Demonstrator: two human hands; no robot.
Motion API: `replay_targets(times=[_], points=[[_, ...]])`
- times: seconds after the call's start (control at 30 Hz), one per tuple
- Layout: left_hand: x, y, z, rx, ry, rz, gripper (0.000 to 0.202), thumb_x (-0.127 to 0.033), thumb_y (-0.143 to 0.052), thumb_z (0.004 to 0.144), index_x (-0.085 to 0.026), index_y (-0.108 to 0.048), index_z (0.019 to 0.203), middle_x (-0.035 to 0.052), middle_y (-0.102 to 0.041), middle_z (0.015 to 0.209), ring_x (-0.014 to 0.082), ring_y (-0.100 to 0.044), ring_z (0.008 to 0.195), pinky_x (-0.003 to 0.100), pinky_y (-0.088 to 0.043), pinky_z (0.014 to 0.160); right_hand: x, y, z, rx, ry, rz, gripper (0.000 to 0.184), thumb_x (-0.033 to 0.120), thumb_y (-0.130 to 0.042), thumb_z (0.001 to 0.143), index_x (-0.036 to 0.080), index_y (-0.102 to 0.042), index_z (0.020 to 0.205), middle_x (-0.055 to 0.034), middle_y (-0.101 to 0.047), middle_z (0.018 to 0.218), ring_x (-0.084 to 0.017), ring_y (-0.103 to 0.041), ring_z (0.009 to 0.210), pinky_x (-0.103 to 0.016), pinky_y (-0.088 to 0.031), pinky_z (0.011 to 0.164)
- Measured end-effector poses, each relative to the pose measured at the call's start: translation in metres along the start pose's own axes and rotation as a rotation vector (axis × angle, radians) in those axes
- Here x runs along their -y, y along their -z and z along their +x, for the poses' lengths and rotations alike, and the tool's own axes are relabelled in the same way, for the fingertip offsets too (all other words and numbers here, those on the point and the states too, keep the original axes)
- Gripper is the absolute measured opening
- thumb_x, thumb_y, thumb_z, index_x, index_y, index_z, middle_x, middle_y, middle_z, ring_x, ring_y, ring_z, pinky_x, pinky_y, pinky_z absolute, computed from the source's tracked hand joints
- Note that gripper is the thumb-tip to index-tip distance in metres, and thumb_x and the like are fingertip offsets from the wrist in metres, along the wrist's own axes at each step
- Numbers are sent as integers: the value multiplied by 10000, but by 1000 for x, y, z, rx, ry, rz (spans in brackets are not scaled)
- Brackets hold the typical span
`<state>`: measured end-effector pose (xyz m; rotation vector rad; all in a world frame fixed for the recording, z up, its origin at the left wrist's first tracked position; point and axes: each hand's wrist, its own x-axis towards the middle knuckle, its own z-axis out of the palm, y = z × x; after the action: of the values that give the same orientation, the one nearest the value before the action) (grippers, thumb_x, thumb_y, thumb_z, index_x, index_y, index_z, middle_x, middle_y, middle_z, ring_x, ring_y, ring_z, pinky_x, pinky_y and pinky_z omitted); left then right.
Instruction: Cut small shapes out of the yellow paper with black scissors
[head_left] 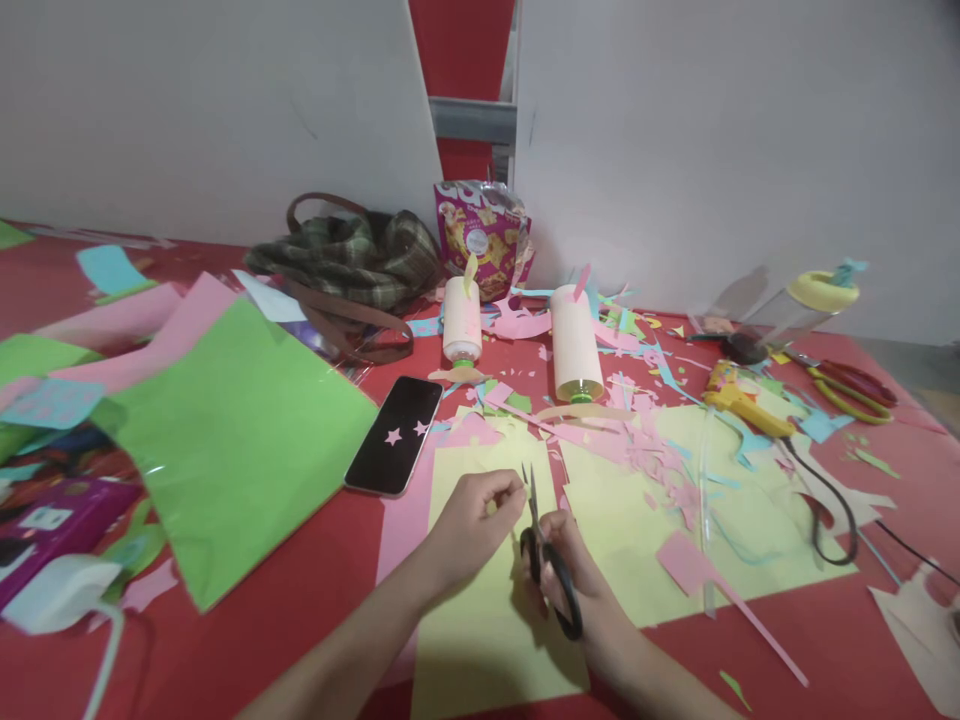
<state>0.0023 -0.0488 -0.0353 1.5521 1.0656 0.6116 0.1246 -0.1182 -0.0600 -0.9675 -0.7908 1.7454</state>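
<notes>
My right hand (574,565) is wrapped round black-handled scissors (534,505), whose narrow blades point away from me, slightly apart. Just left of the blades, my left hand (480,515) is closed in a pinch. Whatever its fingertips hold is too small to make out. Both hands are above a sheet of pale yellow paper (487,640). Beyond my left hand lies a dark phone (382,465) with two small pink paper stars (393,437) on its screen.
A large green sheet (240,450) covers the left side. Two cream cylinders (574,335) stand at the back, near a purple snack bag (484,235) and a plaid bag (360,255). Paper scraps, a yellow glue gun (746,405) and red-handled pliers (851,378) lie on the right.
</notes>
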Motion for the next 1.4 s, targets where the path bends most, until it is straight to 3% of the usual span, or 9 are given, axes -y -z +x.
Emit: replay_targets(times=[0.27,0.43,0.83,1.03,1.23,1.4], points=[[5,3,2,38,-7,-47,247,-206,-356,774,-163,-282,542,-53,-268,535,76,-269,523,200,-230,496,-1,-1,2,-16,49,-52,325,480,-539,683,251,-315,744,51,-376,626,-62,-274,442,-172,-197,378],[5,4,2,55,11,-70,253,-214,-358,769,-164,-273,536,-54,-246,531,74,-249,513,200,-217,483,-1,0,4,47,49,-54,339,481,-544,679,252,-301,735,64,-375,593,-57,-275,423,-169,-199,371],[3,10,5,96,75,-103,223,-199,-372,727,-160,-300,520,-58,-234,518,69,-233,496,196,-203,457,4,-1,2,-2,-27,-41,394,490,-596,621,233,-312,714,83,-393,569,-28,-271,382,-145,-203,346],[4,11,5,110,134,-185,229,-206,-389,718,-162,-302,512,-65,-236,491,59,-223,457,190,-187,428,1,1,3,-24,-37,-10,348,402,-605,658,229,-305,699,123,-341,449,-23,-276,318,-136,-199,324],[2,10,4,142,154,-244,240,-233,-399,720,-167,-292,516,-70,-237,471,55,-225,435,182,-183,417,5,2,8,-142,2,62,368,348,-642,633,229,-297,679,122,-364,479,-12,-273,316,-126,-207,322],[0,5,1,257,125,-128,197,-199,-383,700,-152,-345,513,-58,-269,493,59,-247,464,186,-198,440,7,7,8,-154,132,90,381,328,-672,600,231,-326,728,68,-456,613,-55,-396,446,-167,-312,410]])
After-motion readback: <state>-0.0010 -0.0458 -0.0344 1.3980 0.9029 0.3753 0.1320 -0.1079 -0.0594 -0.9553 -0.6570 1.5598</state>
